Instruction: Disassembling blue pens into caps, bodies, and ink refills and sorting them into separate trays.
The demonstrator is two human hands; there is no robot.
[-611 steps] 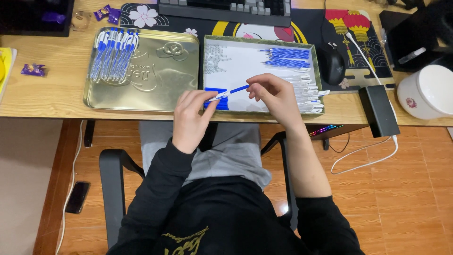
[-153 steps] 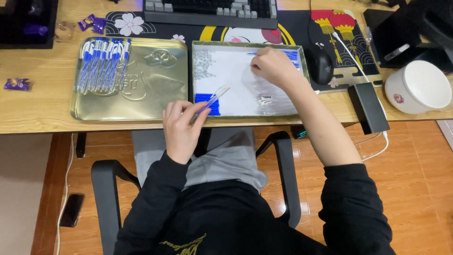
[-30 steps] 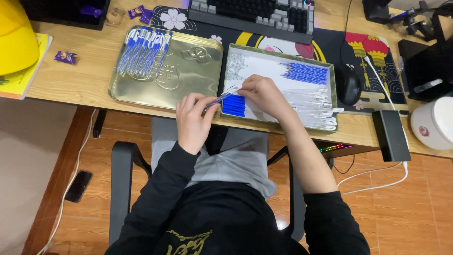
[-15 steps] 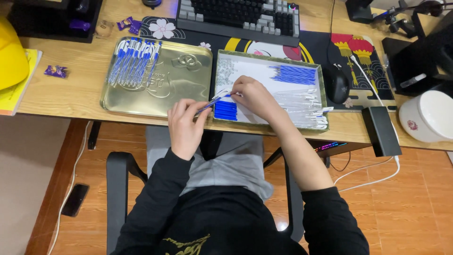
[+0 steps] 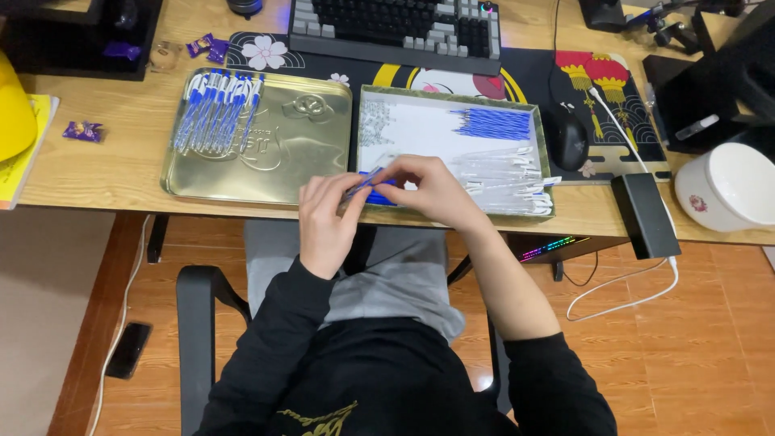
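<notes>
My left hand (image 5: 325, 216) and my right hand (image 5: 428, 187) meet at the desk's front edge. Together they pinch one thin blue pen (image 5: 365, 181), which points up and to the right. Beneath them lies a white-lined box tray (image 5: 420, 129); it holds a row of blue refills (image 5: 494, 123), several clear barrels (image 5: 500, 173) and a blue patch of caps near my fingers. To the left sits a gold metal tray (image 5: 299, 145) with several finished blue pens (image 5: 216, 111) at its far left corner.
A keyboard (image 5: 400, 28) and a patterned desk mat (image 5: 605, 81) lie behind the trays. A black mouse (image 5: 568, 137), a black power brick (image 5: 645, 215) with a white cable, and a white bowl (image 5: 726, 186) sit to the right. Purple candies (image 5: 83, 130) lie at the left.
My hands have drawn closer together, and both now grip the pen over the box tray's front left corner. The camera has tilted, and the desk has slid a little in view.
</notes>
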